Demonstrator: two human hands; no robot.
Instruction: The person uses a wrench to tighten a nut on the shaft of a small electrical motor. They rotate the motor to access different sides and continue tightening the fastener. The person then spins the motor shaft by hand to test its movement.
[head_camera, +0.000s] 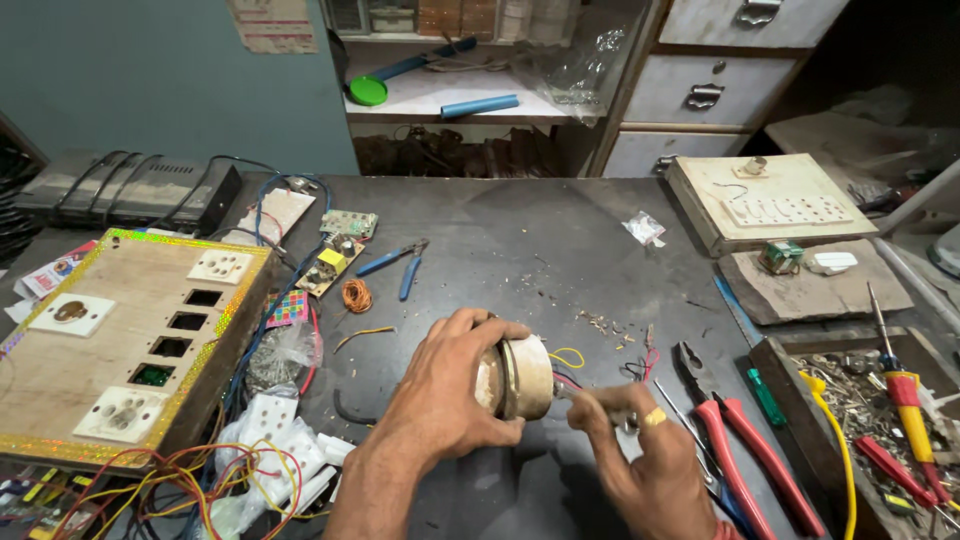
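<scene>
My left hand (445, 385) grips a round, drum-shaped metal part (520, 376) with a worn cream face, holding it just above the dark workbench (520, 230). Thin yellow, red and black wires (568, 357) trail from its right side. My right hand (640, 450), with a yellow ring on one finger, pinches a thin metal tool (580, 396) whose tip meets the part's right edge where the wires come out.
Red-handled pliers (740, 440) lie to the right, beside a wooden tray of tools (880, 420). At left sits a wooden switchboard (120, 340) with sockets and loose wires. Blue-handled pliers (400, 265), a circuit board (335, 262) and a copper coil (356, 296) lie behind. A socket box (770, 200) stands at far right.
</scene>
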